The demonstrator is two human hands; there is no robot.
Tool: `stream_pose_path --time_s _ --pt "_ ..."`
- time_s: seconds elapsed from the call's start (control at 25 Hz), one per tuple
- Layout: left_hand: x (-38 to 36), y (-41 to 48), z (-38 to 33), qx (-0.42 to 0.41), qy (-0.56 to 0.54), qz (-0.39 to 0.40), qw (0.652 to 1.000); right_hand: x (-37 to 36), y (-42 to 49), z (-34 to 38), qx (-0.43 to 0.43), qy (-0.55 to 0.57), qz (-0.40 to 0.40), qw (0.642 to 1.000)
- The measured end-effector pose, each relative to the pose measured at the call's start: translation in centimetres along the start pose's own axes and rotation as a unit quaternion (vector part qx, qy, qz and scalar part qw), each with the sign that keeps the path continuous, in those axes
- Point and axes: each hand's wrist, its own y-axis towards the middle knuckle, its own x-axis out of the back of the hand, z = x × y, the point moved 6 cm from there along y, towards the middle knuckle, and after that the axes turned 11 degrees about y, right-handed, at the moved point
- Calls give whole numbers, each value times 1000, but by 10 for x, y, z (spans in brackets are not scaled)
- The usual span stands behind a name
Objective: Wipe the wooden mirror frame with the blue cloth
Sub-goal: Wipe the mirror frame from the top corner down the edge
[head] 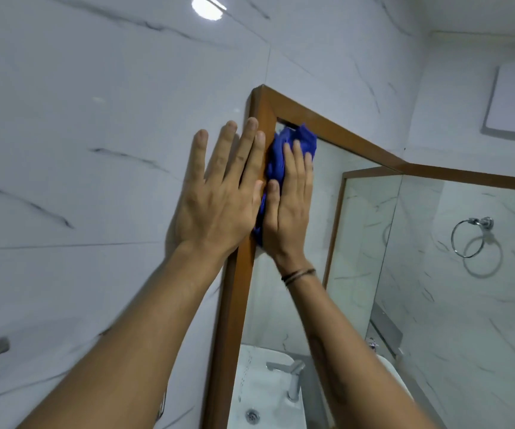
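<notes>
I have my left hand (219, 196) flat on the tiled wall (80, 119), fingers straight and spread, holding nothing, fingertips lapping the wooden frame (234, 305). Just right of it, my right hand (288, 209) presses the blue cloth (296, 144) with straight fingers against the frame's left rail near the top corner. I judge the wiping is underway; the next move is to drag the cloth down the rail. Two hands, one cloth, one frame

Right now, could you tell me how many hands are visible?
2: left hand flat on the white marble wall; right hand pressing the crumpled blue cloth against the wooden mirror frame.
</notes>
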Motion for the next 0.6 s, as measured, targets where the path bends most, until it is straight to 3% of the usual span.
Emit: stream_pose_path --time_s 0.16,0.28,0.52,0.6 --pt "0 -3 0 -1 -9 10 1000 12 -214 -11 -53 -17 71 996" --pt "-2 -3 -1 -1 -21 20 1000 18 -292 -10 8 -48 116 992" --pt "-8 -5 -4 6 -9 -3 1000 9 16 4 18 -10 -16 1000" --pt "-10 -7 -2 14 -11 -14 1000 1 12 -3 5 10 -32 999"
